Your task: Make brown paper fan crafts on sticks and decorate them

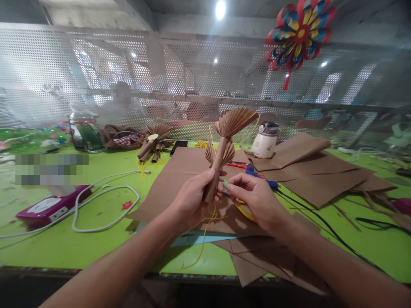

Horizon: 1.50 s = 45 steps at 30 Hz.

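Note:
My left hand (192,192) is wrapped round a brown paper tube (220,159) with pleated paper fans at its top and sides, held tilted above the work surface. Yellow string (205,239) hangs from its lower end. Just right of the tube, my right hand (252,196) pinches a small green star (225,182) between thumb and fingertips. Behind my right hand lies a blue-handled tool (252,170) with a black cord. Part of a yellow curved object (245,212) shows under that hand; I cannot make out what it is.
Brown paper sheets (305,175) cover the green table (112,252) at right and centre. A white flask (265,141), a glass jar (86,132) and more paper tubes (149,147) stand or lie at the back. At left are a purple power strip (53,209), white cable (74,214) and red star (127,205).

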Motion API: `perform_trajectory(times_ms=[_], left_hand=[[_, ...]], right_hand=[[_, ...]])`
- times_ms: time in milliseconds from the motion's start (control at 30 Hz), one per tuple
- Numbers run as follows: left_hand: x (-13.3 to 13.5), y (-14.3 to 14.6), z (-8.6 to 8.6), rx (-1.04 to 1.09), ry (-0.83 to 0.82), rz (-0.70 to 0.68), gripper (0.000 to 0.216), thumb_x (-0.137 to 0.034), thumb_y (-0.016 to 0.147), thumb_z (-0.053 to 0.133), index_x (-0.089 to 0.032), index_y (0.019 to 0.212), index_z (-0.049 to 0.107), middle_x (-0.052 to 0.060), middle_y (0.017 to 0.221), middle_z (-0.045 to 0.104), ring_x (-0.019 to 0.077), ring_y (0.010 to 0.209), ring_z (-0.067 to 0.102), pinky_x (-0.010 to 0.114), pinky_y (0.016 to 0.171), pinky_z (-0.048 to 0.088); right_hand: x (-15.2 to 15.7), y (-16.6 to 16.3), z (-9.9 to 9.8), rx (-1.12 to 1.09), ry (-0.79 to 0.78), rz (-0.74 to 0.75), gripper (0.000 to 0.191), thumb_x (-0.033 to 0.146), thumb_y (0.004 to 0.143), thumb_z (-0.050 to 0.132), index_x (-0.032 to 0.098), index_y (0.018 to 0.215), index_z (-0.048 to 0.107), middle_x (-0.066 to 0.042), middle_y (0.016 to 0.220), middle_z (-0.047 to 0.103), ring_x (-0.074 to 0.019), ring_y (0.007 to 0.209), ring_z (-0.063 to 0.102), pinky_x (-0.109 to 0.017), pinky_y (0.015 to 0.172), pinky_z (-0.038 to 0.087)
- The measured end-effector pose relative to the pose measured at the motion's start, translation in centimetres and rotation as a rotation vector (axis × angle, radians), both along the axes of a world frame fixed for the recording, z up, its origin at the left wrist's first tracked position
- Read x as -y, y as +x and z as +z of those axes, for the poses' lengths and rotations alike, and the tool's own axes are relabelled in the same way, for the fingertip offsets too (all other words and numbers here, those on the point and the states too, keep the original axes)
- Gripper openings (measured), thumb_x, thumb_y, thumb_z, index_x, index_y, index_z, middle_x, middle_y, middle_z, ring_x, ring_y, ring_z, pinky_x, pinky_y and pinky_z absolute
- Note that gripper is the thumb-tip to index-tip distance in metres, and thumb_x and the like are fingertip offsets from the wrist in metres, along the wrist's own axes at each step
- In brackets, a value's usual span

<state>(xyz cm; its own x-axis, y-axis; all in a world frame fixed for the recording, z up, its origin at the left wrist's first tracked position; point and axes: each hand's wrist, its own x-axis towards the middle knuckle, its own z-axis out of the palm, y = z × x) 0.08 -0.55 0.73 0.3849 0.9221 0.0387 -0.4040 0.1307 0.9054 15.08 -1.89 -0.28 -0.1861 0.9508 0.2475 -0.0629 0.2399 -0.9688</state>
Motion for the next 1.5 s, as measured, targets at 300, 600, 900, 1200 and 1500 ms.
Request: perform_trajectory(times_ms=[300,600,900,1200,1500], left_hand=[[-0.7,-0.6,0.2,0.05,0.004,0.034,0.033,-0.033,0.086,0.045,-0.009,0.104,0.058,0.003,0.066,0.054,0.0095,0.055,0.049,0.02,0.052,0.04],[-0.5,-0.7,1.0,0.082,0.003,0.172,0.027,-0.031,0.087,0.043,-0.009,0.094,0.058,0.002,0.06,0.053,0.0082,0.048,0.046,0.019,0.046,0.037],[-1.3,-1.0,0.7,0.086,-0.015,0.218,0.026,-0.029,0.087,0.044,-0.01,0.096,0.058,0.002,0.06,0.054,0.0081,0.048,0.048,0.018,0.045,0.039],[-0.9,-0.5,0.2,0.057,-0.017,-0.001,0.026,-0.028,0.088,0.041,-0.008,0.092,0.059,0.004,0.061,0.054,0.0102,0.053,0.051,0.019,0.048,0.041],[-0.4,-0.2,0.1,0.068,-0.021,-0.055,0.029,-0.028,0.087,0.042,-0.007,0.093,0.061,0.004,0.061,0.054,0.01,0.053,0.049,0.02,0.05,0.04]], right_hand=[[-0.5,0.3,-0.8,0.068,-0.053,-0.076,0.021,0.035,0.072,0.065,0.014,0.076,0.063,0.001,0.061,0.055,-0.0081,0.053,0.044,-0.023,0.051,0.034],[-3.2,2.2,-1.0,0.238,-0.025,-0.361,0.027,0.038,0.059,0.07,0.014,0.064,0.06,0.003,0.05,0.05,-0.0077,0.045,0.04,-0.022,0.043,0.034],[-5.3,2.8,-1.9,0.303,-0.003,-0.288,0.021,0.032,0.061,0.066,0.013,0.07,0.066,0.0,0.055,0.056,-0.0103,0.051,0.047,-0.023,0.047,0.038],[-2.8,1.0,-0.1,-0.018,0.057,0.009,0.032,0.032,0.067,0.068,0.017,0.095,0.064,-0.006,0.094,0.064,-0.016,0.084,0.057,-0.027,0.066,0.046],[-2.4,0.7,-0.7,0.004,0.007,-0.049,0.021,0.034,0.067,0.068,0.014,0.069,0.061,0.0,0.059,0.06,-0.0101,0.05,0.05,-0.024,0.05,0.04]])
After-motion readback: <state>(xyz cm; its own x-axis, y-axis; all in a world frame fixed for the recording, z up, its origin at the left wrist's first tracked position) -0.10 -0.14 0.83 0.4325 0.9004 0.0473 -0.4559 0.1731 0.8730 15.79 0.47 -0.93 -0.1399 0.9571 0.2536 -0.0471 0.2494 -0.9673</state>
